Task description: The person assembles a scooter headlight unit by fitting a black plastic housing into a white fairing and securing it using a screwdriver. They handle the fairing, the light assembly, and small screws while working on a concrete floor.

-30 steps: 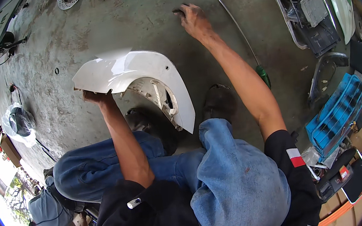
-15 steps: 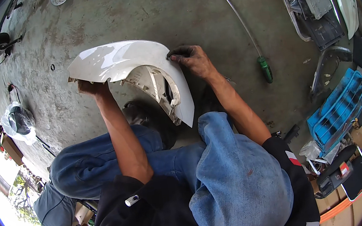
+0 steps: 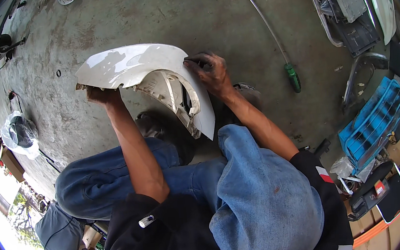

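Note:
A glossy white curved fender point(image 3: 121, 65) is held up above the floor, its ribbed inner side showing around the arched opening. My left hand point(image 3: 103, 94) grips its lower left edge from below; the fingers are partly hidden behind the panel. At the upper right edge, my right hand point(image 3: 211, 72) has its fingers bent, with the darkened fingertips and thumb closed at the fender's rim. Whether a small part sits between those fingertips is too small to tell. Under the fender's lower end are my dark shoes.
A long metal rod with a green handle point(image 3: 293, 77) lies on the floor to the right. Beyond it stand a metal-framed tray of parts point(image 3: 352, 9) and a blue slatted crate point(image 3: 375, 124). A plastic-wrapped dark part point(image 3: 19, 133) lies left. Another person point(image 3: 61, 232) works at lower left.
My right hand has turned and its fingers have curled more at the fender's rim. The fender and my left hand have hardly moved. My right shoe shows more beside my right wrist.

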{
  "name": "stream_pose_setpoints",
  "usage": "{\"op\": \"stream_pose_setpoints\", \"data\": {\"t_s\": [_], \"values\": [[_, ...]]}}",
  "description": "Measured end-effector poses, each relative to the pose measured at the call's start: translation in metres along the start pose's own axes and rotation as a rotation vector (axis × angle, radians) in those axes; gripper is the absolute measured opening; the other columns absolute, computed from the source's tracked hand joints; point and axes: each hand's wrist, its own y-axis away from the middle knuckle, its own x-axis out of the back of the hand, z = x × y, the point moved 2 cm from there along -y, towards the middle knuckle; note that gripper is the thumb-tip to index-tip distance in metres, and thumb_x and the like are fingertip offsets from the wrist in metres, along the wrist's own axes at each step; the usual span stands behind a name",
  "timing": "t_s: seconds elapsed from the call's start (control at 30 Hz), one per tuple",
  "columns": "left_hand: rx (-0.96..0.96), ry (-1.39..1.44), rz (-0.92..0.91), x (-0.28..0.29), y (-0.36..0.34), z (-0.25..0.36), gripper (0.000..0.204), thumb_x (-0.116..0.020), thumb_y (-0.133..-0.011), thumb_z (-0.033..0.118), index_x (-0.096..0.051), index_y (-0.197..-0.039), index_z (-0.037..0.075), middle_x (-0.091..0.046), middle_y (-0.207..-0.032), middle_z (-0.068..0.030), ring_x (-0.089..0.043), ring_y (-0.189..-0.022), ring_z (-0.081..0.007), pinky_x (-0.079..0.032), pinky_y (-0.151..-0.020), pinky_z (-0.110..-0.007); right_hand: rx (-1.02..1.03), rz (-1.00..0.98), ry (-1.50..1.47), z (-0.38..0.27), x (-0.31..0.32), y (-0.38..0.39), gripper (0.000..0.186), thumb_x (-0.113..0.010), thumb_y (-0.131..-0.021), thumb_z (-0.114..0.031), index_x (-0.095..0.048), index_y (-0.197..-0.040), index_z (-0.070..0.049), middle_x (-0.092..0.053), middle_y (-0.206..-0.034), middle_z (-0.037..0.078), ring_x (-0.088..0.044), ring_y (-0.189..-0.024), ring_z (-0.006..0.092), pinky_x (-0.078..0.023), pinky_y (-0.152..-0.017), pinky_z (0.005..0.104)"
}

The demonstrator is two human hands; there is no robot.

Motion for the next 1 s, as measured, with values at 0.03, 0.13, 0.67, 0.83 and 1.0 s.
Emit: {"op": "stream_pose_setpoints", "data": {"t_s": [0.03, 0.13, 0.67, 0.83, 1.0], "values": [[0.002, 0.000, 0.001, 0.000, 0.000, -0.001, 0.046, -0.044, -0.101, 0.030, -0.059, -0.128, -0.004, -0.066, -0.119, -0.0184, -0.068, -0.106, -0.0347, -0.058, -0.091, -0.049, 0.002, 0.026, -0.010, 0.002, 0.000, 0.001, 0.014, -0.080, -0.083, -0.010, -0.076, -0.095, -0.003, -0.073, -0.091, 0.011, -0.067, -0.079, 0.0273, -0.053, -0.073, 0.0387], [-0.063, -0.117, 0.027, -0.001, 0.003, -0.003, 0.046, -0.046, -0.101, 0.030, -0.060, -0.127, -0.004, -0.067, -0.118, -0.0185, -0.068, -0.105, -0.0346, -0.059, -0.090, -0.048, 0.071, 0.019, -0.036, 0.007, -0.001, 0.001, 0.015, -0.081, -0.082, -0.010, -0.076, -0.094, -0.005, -0.074, -0.090, 0.010, -0.067, -0.078, 0.0256, -0.052, -0.073, 0.0374], [-0.002, -0.065, 0.069, -0.013, 0.010, 0.001, 0.047, -0.045, -0.100, 0.030, -0.060, -0.128, -0.003, -0.067, -0.119, -0.0180, -0.069, -0.105, -0.0347, -0.059, -0.091, -0.050, -0.081, -0.001, 0.054, 0.006, -0.006, 0.003, 0.019, -0.083, -0.082, -0.018, -0.075, -0.087, -0.001, -0.072, -0.080, 0.011, -0.067, -0.075, 0.0200, -0.052, -0.071, 0.0347], [0.048, 0.004, 0.092, -0.018, 0.011, 0.003, 0.047, -0.045, -0.100, 0.031, -0.060, -0.129, -0.003, -0.067, -0.120, -0.0178, -0.068, -0.107, -0.0347, -0.058, -0.091, -0.050, -0.202, 0.035, -0.184, 0.004, -0.006, 0.003, 0.030, -0.084, -0.083, -0.027, -0.073, -0.085, 0.001, -0.070, -0.079, 0.011, -0.066, -0.073, 0.0183, -0.051, -0.069, 0.0345], [0.052, 0.012, 0.092, -0.016, 0.008, 0.005, 0.047, -0.046, -0.100, 0.032, -0.060, -0.128, -0.002, -0.067, -0.119, -0.0169, -0.068, -0.107, -0.0346, -0.058, -0.091, -0.050, -0.266, 0.009, -0.045, 0.011, -0.015, 0.001, 0.033, -0.085, -0.082, -0.029, -0.073, -0.091, 0.001, -0.069, -0.080, 0.011, -0.064, -0.071, 0.0176, -0.051, -0.067, 0.0339]]}}
